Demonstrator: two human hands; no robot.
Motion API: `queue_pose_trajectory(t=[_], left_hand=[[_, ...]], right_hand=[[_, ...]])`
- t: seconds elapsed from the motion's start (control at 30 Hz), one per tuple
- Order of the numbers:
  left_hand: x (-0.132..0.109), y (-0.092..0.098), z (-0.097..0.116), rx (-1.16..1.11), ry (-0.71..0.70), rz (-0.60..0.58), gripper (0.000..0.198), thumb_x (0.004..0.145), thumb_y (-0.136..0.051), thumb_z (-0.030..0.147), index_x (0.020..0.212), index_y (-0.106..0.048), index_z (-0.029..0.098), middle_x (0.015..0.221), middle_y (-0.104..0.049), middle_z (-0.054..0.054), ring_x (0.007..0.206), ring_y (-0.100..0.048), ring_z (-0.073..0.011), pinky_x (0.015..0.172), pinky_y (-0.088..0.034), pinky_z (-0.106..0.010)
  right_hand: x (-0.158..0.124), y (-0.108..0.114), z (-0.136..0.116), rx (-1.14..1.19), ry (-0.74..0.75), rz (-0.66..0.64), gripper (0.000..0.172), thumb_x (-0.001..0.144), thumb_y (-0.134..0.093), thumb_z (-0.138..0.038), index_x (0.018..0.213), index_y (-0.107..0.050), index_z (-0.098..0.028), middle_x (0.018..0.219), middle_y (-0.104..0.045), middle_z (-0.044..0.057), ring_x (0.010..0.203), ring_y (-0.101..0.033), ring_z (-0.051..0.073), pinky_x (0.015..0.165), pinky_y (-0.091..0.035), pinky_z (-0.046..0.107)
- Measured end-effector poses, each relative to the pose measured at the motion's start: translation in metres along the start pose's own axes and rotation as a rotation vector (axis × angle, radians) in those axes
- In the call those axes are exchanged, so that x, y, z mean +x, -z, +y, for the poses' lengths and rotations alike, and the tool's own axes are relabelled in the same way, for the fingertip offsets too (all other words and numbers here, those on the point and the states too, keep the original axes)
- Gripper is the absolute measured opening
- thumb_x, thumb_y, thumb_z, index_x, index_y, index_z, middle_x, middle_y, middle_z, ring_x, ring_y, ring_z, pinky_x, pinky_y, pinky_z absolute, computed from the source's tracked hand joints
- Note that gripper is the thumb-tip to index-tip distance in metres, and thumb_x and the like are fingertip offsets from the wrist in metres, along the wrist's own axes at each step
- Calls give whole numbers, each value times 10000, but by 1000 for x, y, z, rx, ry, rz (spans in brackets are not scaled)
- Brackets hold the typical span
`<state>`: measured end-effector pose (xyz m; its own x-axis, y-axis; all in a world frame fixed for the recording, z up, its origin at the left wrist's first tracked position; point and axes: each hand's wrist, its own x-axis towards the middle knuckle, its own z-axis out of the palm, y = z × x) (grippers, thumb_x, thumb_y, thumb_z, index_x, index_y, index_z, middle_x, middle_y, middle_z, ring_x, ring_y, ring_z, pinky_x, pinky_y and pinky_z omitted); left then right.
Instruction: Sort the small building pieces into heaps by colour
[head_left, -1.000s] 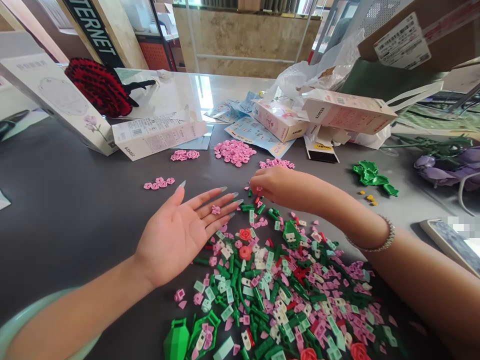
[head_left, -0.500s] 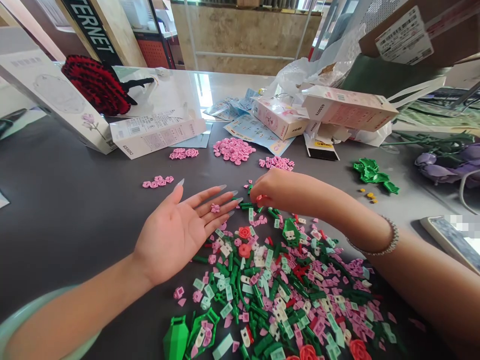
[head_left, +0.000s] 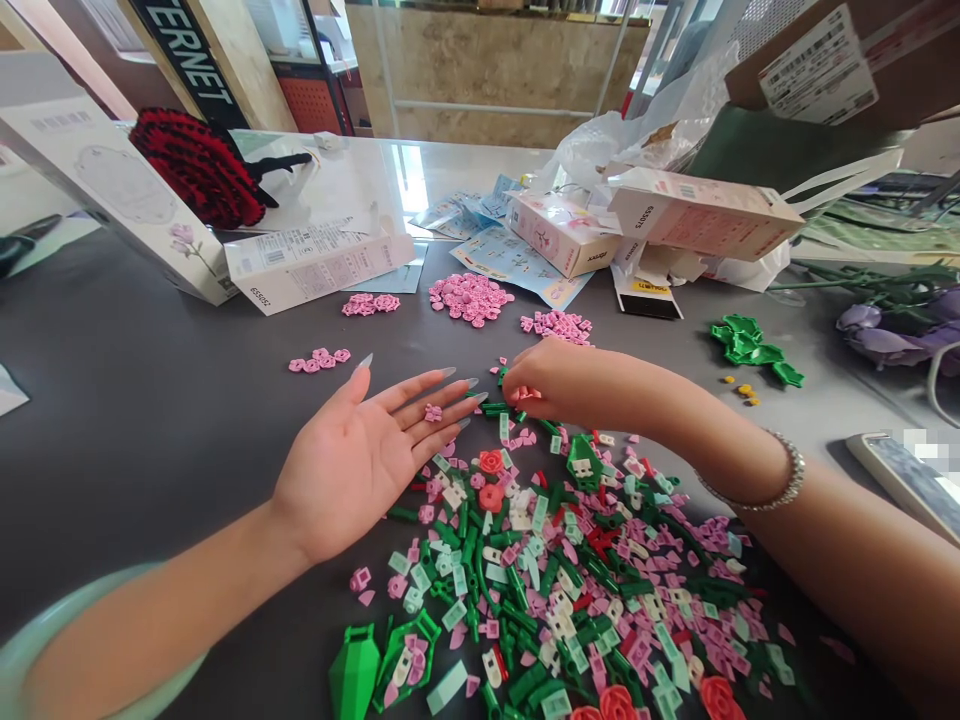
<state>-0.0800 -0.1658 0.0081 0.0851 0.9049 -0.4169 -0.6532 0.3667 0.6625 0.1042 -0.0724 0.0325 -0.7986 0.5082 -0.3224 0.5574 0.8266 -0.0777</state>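
My left hand (head_left: 356, 460) lies palm up and open over the left edge of a heap of small toy building pieces (head_left: 540, 570). A small pink building piece (head_left: 433, 412) rests on its outstretched fingers. At the far edge of the heap, my right hand (head_left: 544, 378) has its fingers curled down and closed near dark green pieces (head_left: 495, 408). What its fingertips pinch, if anything, is hidden. The heap mixes pink, green, mint, white and red pieces, with red roses (head_left: 491, 497) and a green leafy shell (head_left: 583, 462) among them.
Sorted pink piles (head_left: 471, 300) sit beyond my hands, with a small pink row (head_left: 320, 360) at left. Green parts (head_left: 750, 345) and yellow bits (head_left: 744, 390) lie right. White boxes (head_left: 315, 268), instruction sheets (head_left: 517, 258), a phone (head_left: 911, 475) and purple flowers (head_left: 885, 335) surround them.
The whole view has shifted slightly. Both hands keep nearly the same pose, and the pink piece stays on my left fingers.
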Motion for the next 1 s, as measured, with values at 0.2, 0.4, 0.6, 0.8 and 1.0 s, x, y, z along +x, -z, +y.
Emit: queue_pose_trajectory(t=[0.2, 0.4, 0.6, 0.8, 1.0], left_hand=[[0, -2, 1, -7, 0, -8, 611, 989, -248, 429, 1361, -424, -23, 1296, -573, -261, 1168, -588, -329, 909, -560, -377], [-1, 0, 1, -43, 45, -9, 584, 988, -290, 401, 1330, -461, -41, 1213, -629, -253, 1101, -632, -311, 865, -573, -355], [-1, 5, 1, -112, 175, -130, 613, 993, -287, 412, 1294, -474, -88, 969, -705, -213, 902, -689, -242, 841, -570, -334], [0, 9, 2, -104, 189, -222, 630, 984, -317, 419, 1313, -440, -104, 1075, -680, -264, 1047, -659, -297, 912, -541, -353], [-2, 6, 3, -65, 154, -139, 605, 993, -289, 377, 1320, -424, -115, 1244, -588, -305, 1153, -594, -343, 900, -555, -345]], right_hand=[[4, -4, 3, 8, -34, 30, 132, 842, -576, -33, 756, -649, -102, 735, -608, 57, 660, -514, 150, 609, -364, 280], [-9, 5, -3, 323, 249, 314, 126, 814, -603, -6, 812, -662, -118, 757, -630, 6, 671, -554, 108, 646, -419, 231], [-12, 3, -30, 368, 382, 512, 67, 910, -594, -68, 884, -654, -81, 858, -621, 60, 723, -564, 120, 642, -438, 238], [-10, 4, -30, 297, 367, 456, 68, 916, -590, -49, 943, -638, -89, 957, -616, 77, 812, -583, 138, 701, -448, 249], [-22, 20, -9, 143, 154, 605, 153, 892, -572, -23, 954, -665, -126, 937, -644, 45, 796, -597, 146, 703, -424, 261]])
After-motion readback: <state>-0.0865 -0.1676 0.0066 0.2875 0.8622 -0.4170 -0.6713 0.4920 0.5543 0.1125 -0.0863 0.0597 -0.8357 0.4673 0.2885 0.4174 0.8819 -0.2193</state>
